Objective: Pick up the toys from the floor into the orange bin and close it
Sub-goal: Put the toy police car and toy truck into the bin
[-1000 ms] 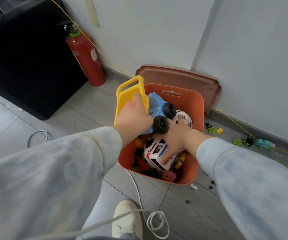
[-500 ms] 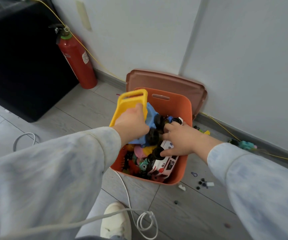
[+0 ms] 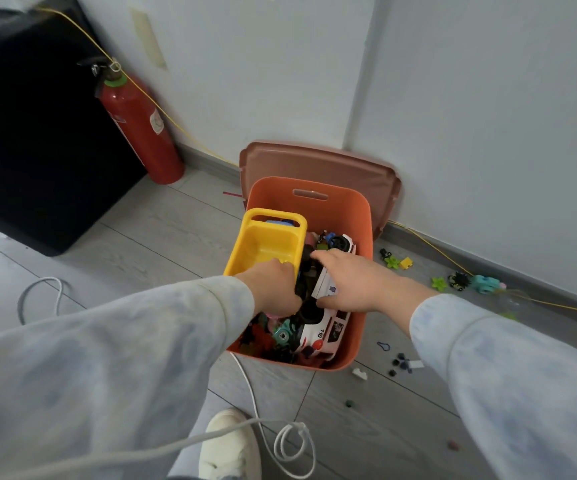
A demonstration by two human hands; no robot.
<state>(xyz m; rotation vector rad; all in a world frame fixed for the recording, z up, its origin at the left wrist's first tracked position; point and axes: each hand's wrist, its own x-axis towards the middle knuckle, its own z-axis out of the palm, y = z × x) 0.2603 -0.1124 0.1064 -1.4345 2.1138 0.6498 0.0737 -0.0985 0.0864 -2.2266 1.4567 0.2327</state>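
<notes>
The orange bin (image 3: 359, 216) stands on the floor by the wall, full of toys. Its brown lid (image 3: 314, 164) leans upright behind it against the wall. My left hand (image 3: 273, 285) grips the near end of a yellow and blue toy truck (image 3: 266, 242) lying in the bin's left side. My right hand (image 3: 352, 282) rests palm-down on a white police car (image 3: 328, 327) in the bin, fingers by the truck's black wheels. A teal toy (image 3: 484, 284), green and yellow pieces (image 3: 397, 262) and small dark bits (image 3: 401, 363) lie on the floor to the right.
A red fire extinguisher (image 3: 138, 123) stands left of the bin beside a black cabinet (image 3: 30, 133). A white cable (image 3: 266, 403) loops across the floor near my shoe (image 3: 228, 448). A yellow cord (image 3: 432, 242) runs along the baseboard.
The yellow truck has tipped from upright down into the bin, its open bed now facing up. My right hand slid further onto the police car. The view pulled back.
</notes>
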